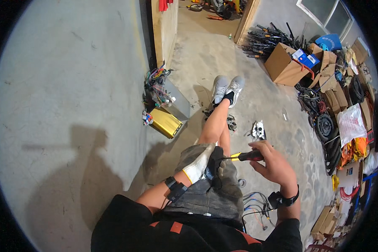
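My left hand (198, 165), in a white work glove with a yellow cuff, is closed on a dark, curved part (214, 163) resting over my lap. Its exact kind is hard to make out. My bare right hand (276, 164) grips the dark red and black handle of a screwdriver (251, 156) with a yellow collar. The screwdriver lies nearly level and points left, its shaft reaching the dark part; whether the tip sits in a screw cannot be seen. Grey cloth (193, 197) covers my lap beneath both hands.
Left of my legs stand a gold metal box (166, 122) and a bundle of coloured wires (157, 86). A white and black part (258, 129) and loose cables (256, 206) lie on the floor. Cardboard boxes (281, 65), tyres and bags pile along the right wall. A doorway opens ahead.
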{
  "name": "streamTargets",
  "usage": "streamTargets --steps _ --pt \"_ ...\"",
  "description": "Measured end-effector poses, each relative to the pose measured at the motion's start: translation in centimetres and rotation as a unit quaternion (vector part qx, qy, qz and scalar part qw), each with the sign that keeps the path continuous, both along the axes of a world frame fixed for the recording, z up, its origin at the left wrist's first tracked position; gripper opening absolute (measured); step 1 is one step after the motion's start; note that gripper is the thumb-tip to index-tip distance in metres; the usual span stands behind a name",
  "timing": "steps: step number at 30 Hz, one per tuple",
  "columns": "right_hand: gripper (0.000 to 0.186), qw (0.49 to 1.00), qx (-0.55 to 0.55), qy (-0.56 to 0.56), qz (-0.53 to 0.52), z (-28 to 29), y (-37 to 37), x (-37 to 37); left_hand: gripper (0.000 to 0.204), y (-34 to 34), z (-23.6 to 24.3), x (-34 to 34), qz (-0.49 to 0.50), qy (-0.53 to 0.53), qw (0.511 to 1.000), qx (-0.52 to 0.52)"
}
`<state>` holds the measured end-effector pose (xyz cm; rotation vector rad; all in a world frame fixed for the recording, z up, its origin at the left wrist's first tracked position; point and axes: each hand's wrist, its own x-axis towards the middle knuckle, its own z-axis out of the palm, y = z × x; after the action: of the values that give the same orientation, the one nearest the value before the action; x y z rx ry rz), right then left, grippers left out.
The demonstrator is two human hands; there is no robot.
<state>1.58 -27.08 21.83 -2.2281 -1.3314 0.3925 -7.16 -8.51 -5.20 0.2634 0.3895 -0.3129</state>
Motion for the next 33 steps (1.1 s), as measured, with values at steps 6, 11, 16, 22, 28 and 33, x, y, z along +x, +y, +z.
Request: streamTargets --steps 6,11,16,22,28,33 --pt "0.045 0.978 -0.166 -0.100 -0.082 -1.2 -0.2 1.3 0.046 0.3 -0.4 -0.3 0.008 -0.007 1.000 -0.024" --pt "0.040 0.999 -0.006 -0.039 0.000 -0.4 0.2 0.4 0.069 0.0 -0.4 -0.1 0.024 0.006 1.000 -0.006" --pt "0.047 0.967 -0.186 -0.113 -0.131 -1.6 -0.1 1.0 0.072 0.0 -0.9 0.2 0.022 0.009 1.000 0.010" --pt "0.042 0.997 0.027 -0.050 0.048 -0.4 0.4 0.1 0.076 0.1 -1.7 0.3 0.005 0.013 0.999 -0.049" --pt "0.045 0.974 -0.180 -0.084 -0.111 -1.3 -0.2 0.8 0.046 1.1 -0.8 -0.9 -0.040 -0.099 0.993 -0.052" --pt "0.046 0.999 0.033 0.008 0.001 -1.2 -0.2 0.6 0.046 0.3 -1.2 -0.5 0.000 -0.006 1.000 -0.017"
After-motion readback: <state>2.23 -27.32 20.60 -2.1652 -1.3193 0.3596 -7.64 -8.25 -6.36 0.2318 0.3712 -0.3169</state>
